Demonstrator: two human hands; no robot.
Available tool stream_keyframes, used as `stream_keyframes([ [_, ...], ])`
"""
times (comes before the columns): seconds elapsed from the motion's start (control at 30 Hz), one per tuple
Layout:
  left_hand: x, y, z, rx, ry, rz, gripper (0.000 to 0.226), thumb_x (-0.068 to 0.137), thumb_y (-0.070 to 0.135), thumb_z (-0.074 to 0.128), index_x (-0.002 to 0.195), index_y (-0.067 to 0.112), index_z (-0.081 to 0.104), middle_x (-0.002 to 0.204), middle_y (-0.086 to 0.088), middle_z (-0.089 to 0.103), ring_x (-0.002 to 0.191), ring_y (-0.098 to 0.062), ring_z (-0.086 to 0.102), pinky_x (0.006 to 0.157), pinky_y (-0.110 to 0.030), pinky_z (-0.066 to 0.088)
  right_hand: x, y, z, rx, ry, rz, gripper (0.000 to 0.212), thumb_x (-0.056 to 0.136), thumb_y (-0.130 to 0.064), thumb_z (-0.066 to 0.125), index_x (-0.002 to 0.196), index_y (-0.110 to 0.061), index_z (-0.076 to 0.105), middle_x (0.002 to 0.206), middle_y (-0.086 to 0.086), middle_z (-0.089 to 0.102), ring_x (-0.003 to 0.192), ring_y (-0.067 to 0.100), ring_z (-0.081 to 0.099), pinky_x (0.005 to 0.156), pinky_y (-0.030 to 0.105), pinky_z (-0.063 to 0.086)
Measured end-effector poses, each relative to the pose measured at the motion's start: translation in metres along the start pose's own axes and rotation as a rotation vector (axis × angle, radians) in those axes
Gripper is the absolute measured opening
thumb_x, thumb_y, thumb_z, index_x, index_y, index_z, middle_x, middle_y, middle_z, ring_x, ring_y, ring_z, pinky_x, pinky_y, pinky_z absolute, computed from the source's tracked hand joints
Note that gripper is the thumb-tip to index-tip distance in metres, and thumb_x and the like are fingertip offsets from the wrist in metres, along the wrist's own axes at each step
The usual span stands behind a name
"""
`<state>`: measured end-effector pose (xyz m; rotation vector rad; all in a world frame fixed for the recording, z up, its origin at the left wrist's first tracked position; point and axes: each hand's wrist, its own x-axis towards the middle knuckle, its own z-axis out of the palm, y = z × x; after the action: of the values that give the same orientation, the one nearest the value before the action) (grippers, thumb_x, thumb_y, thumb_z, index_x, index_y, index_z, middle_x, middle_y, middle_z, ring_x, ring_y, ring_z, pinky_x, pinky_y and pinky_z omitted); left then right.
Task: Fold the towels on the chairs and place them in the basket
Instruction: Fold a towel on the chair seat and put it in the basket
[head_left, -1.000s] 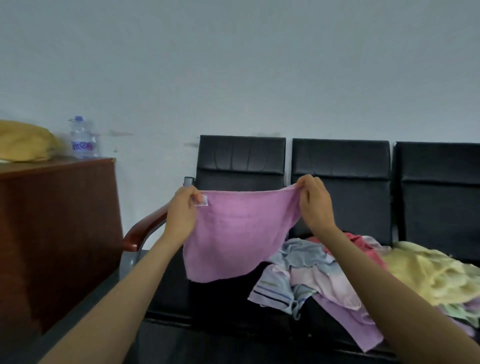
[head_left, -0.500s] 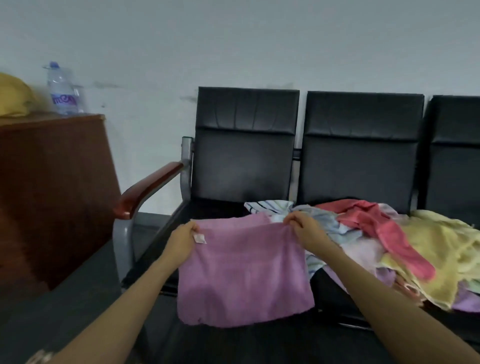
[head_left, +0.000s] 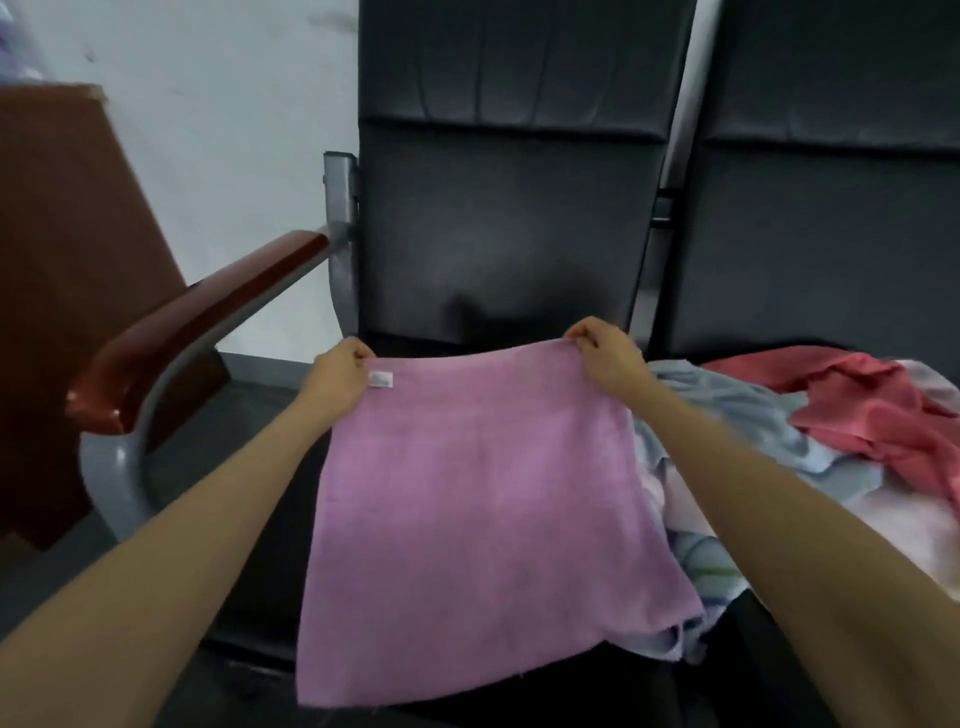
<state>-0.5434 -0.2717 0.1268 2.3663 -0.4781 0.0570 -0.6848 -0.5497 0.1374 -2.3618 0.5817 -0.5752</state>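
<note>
So the pink towel (head_left: 478, 519) is stretched out over the seat of the black chair (head_left: 509, 208) on the left end of the row, held by its two far corners. The left hand (head_left: 337, 379) is pinching the far-left corner, fingers curled round the edge right next to the little white label (head_left: 381, 379). The right hand (head_left: 608, 358) is doing the same on the far-right corner, fingers bunched tight on the hem. The top edge between them is pulled pretty much straight, just in front of the backrest. The rest of the towel spreads toward the camera, and its near edge reaches about the front of the seat. I honestly can't tell if it's lying flat on the cushion or hovering a bit above it. Its right side overlaps a messy pile of other towels: a light blue towel (head_left: 727, 410) just beside it, something striped (head_left: 701, 561) poking out underneath, and a coral red towel (head_left: 872, 410) further right on the seat of the next black chair (head_left: 831, 234). On the left there's the wooden armrest (head_left: 208, 322) on a grey metal frame (head_left: 340, 208). A brown wooden cabinet (head_left: 67, 260) stands past that against the pale wall (head_left: 208, 130).
</note>
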Motion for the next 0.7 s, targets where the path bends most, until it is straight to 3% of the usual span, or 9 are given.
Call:
stream_keyframes([
  [0.13,0.018,-0.037,0.047,0.125,-0.119,-0.034,0.021,0.097,0.004,0.041,0.108,0.007,0.058,0.111,-0.016,0.062,0.099,-0.028,0.058,0.088,-0.038,0.048,0.018,0.038,0.053,-0.107,-0.128,0.041,0.030,0.094,0.001,0.038,0.114,-0.002,0.059,0.118,0.016,0.062,0.112,0.032,0.055,0.092,0.028,0.037],
  [0.27,0.023,-0.060,0.064,0.140,-0.120,-0.049,0.013,0.095,0.012,0.052,0.106,0.012,0.058,0.109,-0.010,0.061,0.093,-0.020,0.058,0.086,-0.036,0.050,0.022,0.062,0.078,-0.231,-0.180,-0.002,0.028,0.091,-0.002,0.041,0.113,-0.005,0.059,0.115,0.016,0.061,0.105,0.033,0.057,0.089,0.034,0.043],
  [0.43,0.036,-0.064,0.052,0.161,-0.241,-0.109,0.042,0.088,0.017,0.065,0.128,0.009,0.052,0.131,-0.011,0.045,0.115,-0.025,0.051,0.099,-0.032,0.038,0.029,0.069,0.078,-0.338,-0.270,-0.023,0.040,0.094,-0.012,0.048,0.133,-0.012,0.044,0.132,0.013,0.042,0.115,0.032,0.050,0.092,0.038,0.042],
  [0.53,0.039,-0.066,0.044,0.177,-0.353,-0.096,0.036,0.088,0.017,0.065,0.122,0.010,0.057,0.125,-0.008,0.055,0.109,-0.021,0.052,0.089,-0.025,0.037,0.033,0.067,0.077,-0.407,-0.291,-0.082,0.029,0.094,-0.012,0.046,0.123,-0.013,0.051,0.122,0.012,0.047,0.105,0.031,0.054,0.086,0.037,0.043],
  [0.7,0.027,-0.068,0.041,0.164,-0.306,-0.025,0.022,0.087,0.016,0.067,0.108,0.011,0.062,0.108,-0.005,0.062,0.091,-0.013,0.052,0.080,-0.023,0.038,0.024,0.055,0.074,-0.497,-0.221,-0.130,0.020,0.094,-0.003,0.043,0.111,-0.005,0.052,0.115,0.013,0.048,0.091,0.034,0.057,0.076,0.038,0.046],
])
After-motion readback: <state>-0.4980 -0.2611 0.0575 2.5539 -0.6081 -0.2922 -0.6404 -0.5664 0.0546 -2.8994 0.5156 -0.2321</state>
